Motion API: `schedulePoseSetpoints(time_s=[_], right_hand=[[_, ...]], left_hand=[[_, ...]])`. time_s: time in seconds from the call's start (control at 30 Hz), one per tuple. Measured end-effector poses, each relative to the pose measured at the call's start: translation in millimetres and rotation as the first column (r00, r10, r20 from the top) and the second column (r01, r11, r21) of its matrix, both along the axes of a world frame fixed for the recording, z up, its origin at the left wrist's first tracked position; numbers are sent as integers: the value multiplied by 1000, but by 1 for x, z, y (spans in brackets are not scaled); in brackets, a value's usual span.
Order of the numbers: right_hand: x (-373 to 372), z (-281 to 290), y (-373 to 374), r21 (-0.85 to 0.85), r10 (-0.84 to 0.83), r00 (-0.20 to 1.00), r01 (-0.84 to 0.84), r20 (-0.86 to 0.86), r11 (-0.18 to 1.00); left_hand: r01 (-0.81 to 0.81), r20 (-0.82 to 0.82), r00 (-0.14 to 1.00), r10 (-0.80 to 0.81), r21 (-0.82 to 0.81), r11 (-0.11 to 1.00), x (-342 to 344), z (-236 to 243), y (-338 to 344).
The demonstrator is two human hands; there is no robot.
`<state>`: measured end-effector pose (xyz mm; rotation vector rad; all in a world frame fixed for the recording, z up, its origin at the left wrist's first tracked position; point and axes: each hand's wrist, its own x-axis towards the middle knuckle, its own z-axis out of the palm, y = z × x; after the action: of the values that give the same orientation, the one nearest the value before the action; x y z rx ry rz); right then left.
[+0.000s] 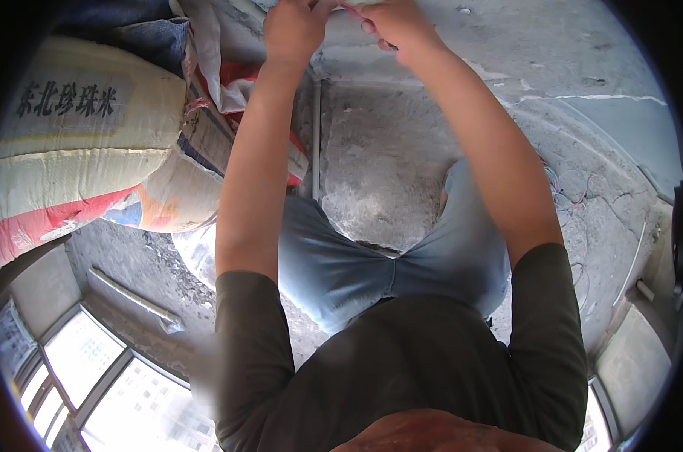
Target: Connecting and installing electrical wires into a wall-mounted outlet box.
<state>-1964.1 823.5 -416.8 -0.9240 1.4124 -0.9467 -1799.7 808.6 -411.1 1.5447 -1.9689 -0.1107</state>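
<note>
Right hand [373,21] grips a reddish strand [348,7] pointing crosswise toward left hand [294,29], whose grip is unclear.

We find daylight glaring through the windows [149,395] at lower left, bleached nearly white. Elsewhere we get soft, even light on the grey floor [620,226], dimmer beneath the large sack [85,169]. A hazy smear blurs the left sleeve [252,339]; fisheye distortion bends edges toward black corners.

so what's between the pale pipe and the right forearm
In the head view, mostly rough grey concrete lies between the pale pipe and right forearm, with the right jeans leg lower down.
</note>
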Motion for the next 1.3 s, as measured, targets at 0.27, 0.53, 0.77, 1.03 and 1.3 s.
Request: schedulePoseSetpoints(time_s=[0.27, 0.53, 0.77, 1.03, 1.3], right_hand=[[5, -18, 21, -91, -15, 794, 88, 608, 992], [9, 44, 34, 165, -60, 683, -90, 728, 982], [41, 21, 13, 16, -127, 817, 142, 562, 990], [42, 24, 8, 40, -148, 502, 219, 852, 975], [40, 17, 12, 54, -174, 525, 237, 833, 970]], left_hand=[[-108, -24, 994, 108, -13, 994, -18, -2, -5], [-149, 35, 989, 147, 66, 987, -11, -1, -4], [-84, 7, 996, 84, 28, 996, 5, -17, -16], [-60, -369, 929, 13, -117, 991, -24, 55, 58], [79, -849, 515, 120, 186, 979, -39, 32, 40]])
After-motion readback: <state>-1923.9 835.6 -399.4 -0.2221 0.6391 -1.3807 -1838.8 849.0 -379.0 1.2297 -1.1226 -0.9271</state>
